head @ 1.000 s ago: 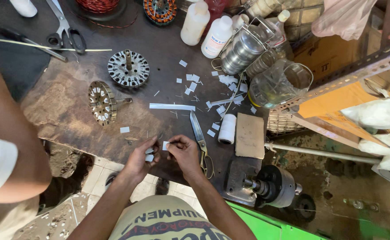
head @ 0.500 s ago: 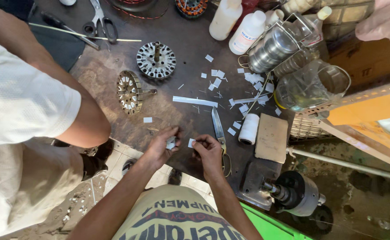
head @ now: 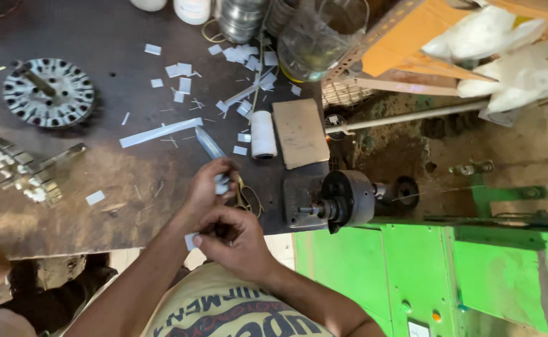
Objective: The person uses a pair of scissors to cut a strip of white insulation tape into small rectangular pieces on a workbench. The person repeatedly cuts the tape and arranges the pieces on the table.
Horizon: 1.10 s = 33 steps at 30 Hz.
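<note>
- Pinching a small white paper slip (head: 191,240) between thumb and forefinger, my right hand (head: 233,240) works just off the near edge of the bench (head: 99,206), above my lap.
- My left hand (head: 208,187) hovers over the bench edge, its fingers (head: 224,168) closed on another folded slip (head: 222,184), right beside the scissors (head: 215,150) lying blades-up on the dark top.
- Both sets of fingers are together, each clamped on its bit of paper; neither hand is free.
- I judge the slips to be feather-light and thin, stiff enough to keep a crease yet easy to crumple or tear, so a gentle pinch at the edges or along the fold should serve better than a squeeze across the middle.
- They look smooth and could slide out of dry fingertips or blow away.
- More cut slips (head: 180,72) lie scattered across the bench, with one long white strip (head: 160,132) between them and my hands.
- A white spool (head: 263,134) and a piece of cardboard (head: 300,132) sit to the right; a round slotted stator core (head: 49,92) and a second metal core (head: 27,175) rest to the left.
- A winding machine's spindle (head: 342,203) juts out over a green frame (head: 449,274).
</note>
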### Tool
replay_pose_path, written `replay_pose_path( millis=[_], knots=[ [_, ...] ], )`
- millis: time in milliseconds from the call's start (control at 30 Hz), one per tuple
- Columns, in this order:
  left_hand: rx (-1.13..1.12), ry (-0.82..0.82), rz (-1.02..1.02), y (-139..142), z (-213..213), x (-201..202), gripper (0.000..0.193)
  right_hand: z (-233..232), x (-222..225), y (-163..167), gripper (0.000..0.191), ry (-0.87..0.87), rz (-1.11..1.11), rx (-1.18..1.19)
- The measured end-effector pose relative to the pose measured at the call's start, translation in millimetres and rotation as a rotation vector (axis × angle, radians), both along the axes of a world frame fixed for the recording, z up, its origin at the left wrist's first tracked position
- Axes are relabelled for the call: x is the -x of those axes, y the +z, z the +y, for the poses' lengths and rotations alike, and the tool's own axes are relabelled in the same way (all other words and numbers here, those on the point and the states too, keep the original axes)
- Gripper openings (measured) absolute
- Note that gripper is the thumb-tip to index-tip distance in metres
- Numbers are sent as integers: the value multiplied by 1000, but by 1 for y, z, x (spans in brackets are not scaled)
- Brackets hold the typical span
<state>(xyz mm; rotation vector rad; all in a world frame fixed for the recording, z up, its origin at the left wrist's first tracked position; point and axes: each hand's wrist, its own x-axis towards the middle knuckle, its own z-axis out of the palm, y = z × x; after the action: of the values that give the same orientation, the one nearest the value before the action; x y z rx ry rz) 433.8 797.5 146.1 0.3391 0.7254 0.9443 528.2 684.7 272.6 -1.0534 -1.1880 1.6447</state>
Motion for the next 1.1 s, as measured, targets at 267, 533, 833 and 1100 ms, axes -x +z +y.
replay_pose_path(
  millis=[267,533,833,1100],
  knots=[
    [-911,-641,862,17,76,-190,29,-36,-66,35,9,-153,56,27],
    [-1001,-956,1439,52,71,-203,30,-37,-109,27,9,-227,93,18],
    [-1116,-720,1294,30,68,-208,27,-24,-115,22,7,-118,137,-6],
    [-1410,-226,1442,12,17,-190,24,-16,-118,17,9,-85,80,17]
  ],
)
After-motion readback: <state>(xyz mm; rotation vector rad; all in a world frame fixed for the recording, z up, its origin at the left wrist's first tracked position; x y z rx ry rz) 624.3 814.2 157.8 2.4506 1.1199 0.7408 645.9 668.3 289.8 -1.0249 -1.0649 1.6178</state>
